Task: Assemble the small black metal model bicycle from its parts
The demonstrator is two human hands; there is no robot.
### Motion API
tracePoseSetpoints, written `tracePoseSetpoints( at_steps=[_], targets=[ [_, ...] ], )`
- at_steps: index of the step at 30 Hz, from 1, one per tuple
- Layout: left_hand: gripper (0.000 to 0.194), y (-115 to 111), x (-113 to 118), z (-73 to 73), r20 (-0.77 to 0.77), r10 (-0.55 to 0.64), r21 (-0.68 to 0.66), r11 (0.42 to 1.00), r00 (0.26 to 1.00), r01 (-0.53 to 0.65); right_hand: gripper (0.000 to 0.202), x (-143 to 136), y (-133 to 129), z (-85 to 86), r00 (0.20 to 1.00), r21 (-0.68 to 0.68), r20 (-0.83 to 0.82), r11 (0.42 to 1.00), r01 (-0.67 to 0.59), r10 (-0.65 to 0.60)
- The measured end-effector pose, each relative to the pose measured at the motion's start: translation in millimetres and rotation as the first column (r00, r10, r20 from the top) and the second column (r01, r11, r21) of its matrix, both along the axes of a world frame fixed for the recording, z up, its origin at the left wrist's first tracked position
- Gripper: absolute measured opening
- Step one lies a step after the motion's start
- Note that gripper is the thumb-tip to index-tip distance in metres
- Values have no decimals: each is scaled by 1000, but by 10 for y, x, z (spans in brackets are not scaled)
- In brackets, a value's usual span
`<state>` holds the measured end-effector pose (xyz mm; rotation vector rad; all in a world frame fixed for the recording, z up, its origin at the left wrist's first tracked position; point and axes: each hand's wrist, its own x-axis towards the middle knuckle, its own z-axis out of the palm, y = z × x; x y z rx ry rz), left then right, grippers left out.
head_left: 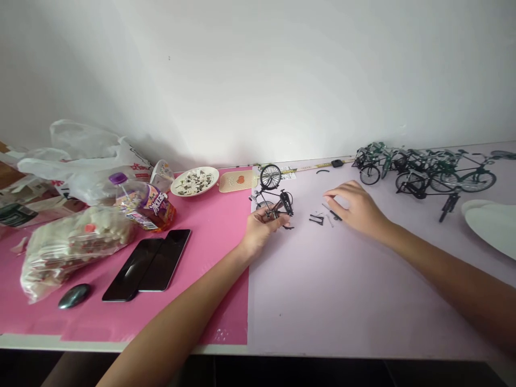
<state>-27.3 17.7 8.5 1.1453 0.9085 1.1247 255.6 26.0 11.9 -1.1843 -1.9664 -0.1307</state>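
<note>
Left forearm [185,298]; model bicycle [286,202] in grip [258,230]

- Phones [150,266]: glossy black, smooth, glass-like.
- Mouse [74,296]: dark, shiny, smooth.
- Bottle [145,203]: clear plastic; printed label.
- Carrier bag [92,172]: thin, crinkled white plastic.
- Clear bag [68,247]: glossy film, wrinkled.
- Worktop [322,301]: smooth; pink part with faint sheen, pale lilac part more matt.
- Wall [258,80]: smooth, soft sheen.

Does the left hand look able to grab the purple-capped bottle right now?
Probably not: the left hand holds a small black bicycle, though nothing seems to stand between hand and bottle.
</note>
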Motion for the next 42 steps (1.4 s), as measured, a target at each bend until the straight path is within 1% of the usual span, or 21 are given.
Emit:
tracePoseSetpoints(
  at_steps=[2,5,8,10,13,16,19,23,25,27,32,34,36,39,42],
  targets=[
    [56,-21,24,-15,12,-16,-16,1000,1000,16,22,-44,122,-47,998,-76,60,997,-20,25],
    [57,-31,42,-26,37,-26,-28,999,999,27,25,-168,300,-131,995,-175,90,984,-35,52],
    [54,-19,38,-39,34,-20,-19,1000,999,21,27,-320,449,-198,993,-233,107,972,-30,56],
    [53,-11,32,-48,30,-20,-9,1000,999,21,29,-410,515,-226,991,-258,130,966,-3,38],
    [51,-11,28,-52,27,-21,-3,1000,999,21,26,-502,560,-245,990,-291,142,956,31,11],
    [49,-18,29,-48,40,-26,-11,1000,999,27,20,-542,572,-251,992,-310,128,950,32,8],
    [47,-21,31,-44,52,-43,-6,999,998,43,16,-550,594,-262,995,-317,97,949,2,30],
    [50,-17,30,-45,44,-48,-6,999,998,49,14,-556,626,-290,995,-316,35,946,-77,93],
    [51,-15,29,-44,38,-51,-2,999,998,51,14,-563,612,-295,993,-315,-8,942,-112,116],
    [52,-16,29,-40,35,-51,1,999,998,51,13,-566,572,-283,992,-315,-66,941,-126,110],
    [53,-31,30,-27,24,-39,-19,999,999,40,19,-502,391,-178,977,-263,-197,955,-137,86],
    [54,-37,32,-24,40,-42,-26,999,998,44,21,-441,300,-135,970,-235,-233,965,-118,62],
    [54,-40,35,-21,60,-47,-33,998,997,49,21,-375,210,-120,963,-227,-270,971,-75,12],
    [53,-41,39,-19,71,-57,-43,997,996,60,21,-300,104,-168,957,-210,-288,977,-44,-18],
    [54,-41,36,-18,66,-59,-36,997,996,61,19,-280,54,-263,965,-165,-260,984,-63,18]
  ],
)
